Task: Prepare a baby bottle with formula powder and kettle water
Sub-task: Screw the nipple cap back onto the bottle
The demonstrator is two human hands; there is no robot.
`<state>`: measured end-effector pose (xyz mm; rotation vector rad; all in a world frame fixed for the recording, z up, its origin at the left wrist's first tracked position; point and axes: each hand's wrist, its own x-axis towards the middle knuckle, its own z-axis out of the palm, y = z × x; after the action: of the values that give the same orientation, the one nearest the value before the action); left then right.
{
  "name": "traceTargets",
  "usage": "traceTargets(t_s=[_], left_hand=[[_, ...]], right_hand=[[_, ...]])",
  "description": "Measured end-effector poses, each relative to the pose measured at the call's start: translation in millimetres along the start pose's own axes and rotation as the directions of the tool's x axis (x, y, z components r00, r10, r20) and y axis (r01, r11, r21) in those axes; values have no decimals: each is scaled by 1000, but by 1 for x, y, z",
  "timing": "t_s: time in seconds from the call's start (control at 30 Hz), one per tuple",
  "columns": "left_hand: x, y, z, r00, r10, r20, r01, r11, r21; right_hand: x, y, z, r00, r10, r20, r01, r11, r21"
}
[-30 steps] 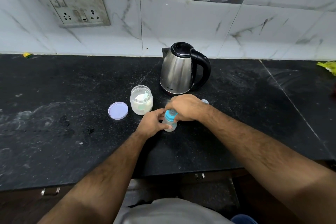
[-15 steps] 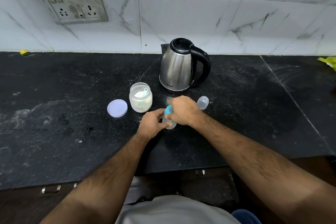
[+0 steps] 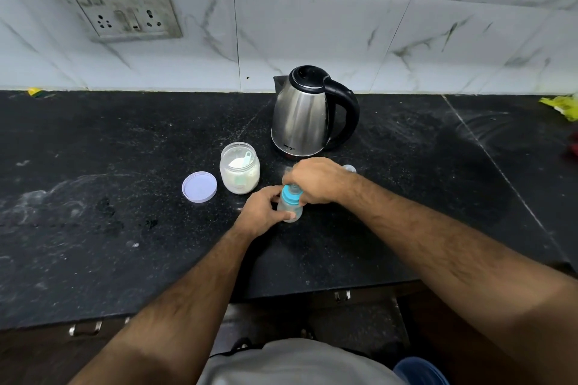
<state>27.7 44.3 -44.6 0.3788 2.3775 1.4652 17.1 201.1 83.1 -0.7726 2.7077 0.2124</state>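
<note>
Right hand [image 3: 316, 180] shifted on bottle [image 3: 291, 206] collar. Left hand [image 3: 266, 212] grip closed round bottle body, right grip closed on collar. Bottle on worktop [image 3: 93, 197] before kettle [image 3: 301, 116]. Keep it upright, twist squarely.

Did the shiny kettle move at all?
No. The kettle sits just behind the open powder jar, same as before; only the camera shifted.

Counted on the counter [image 3: 93, 197]: one kettle [image 3: 301, 116], one open jar [image 3: 240, 170], one loose lid [image 3: 199, 187], one bottle [image 3: 291, 205], one clear cap [image 3: 349, 168] and two hands, left [image 3: 266, 211] and right [image 3: 312, 180]. One socket plate [image 3: 115, 5] is counted on the far wall.
</note>
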Motion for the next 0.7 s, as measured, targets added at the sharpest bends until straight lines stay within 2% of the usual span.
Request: traceTargets(t_s=[0.17,0.43,0.7], left_hand=[[-4,1,6,999,-7,-52,7,1000,11],[-8,1,16,994,-18,-106,26,997,72],[-12,3,17,991,-24,-129,40,992,119]], right_hand=[[-1,0,1,999,54,-5,-54,998,23],[-3,-5,16,978,196,-66,-183,969,166],[-5,-13,22,952,287,-109,-260,943,209]])
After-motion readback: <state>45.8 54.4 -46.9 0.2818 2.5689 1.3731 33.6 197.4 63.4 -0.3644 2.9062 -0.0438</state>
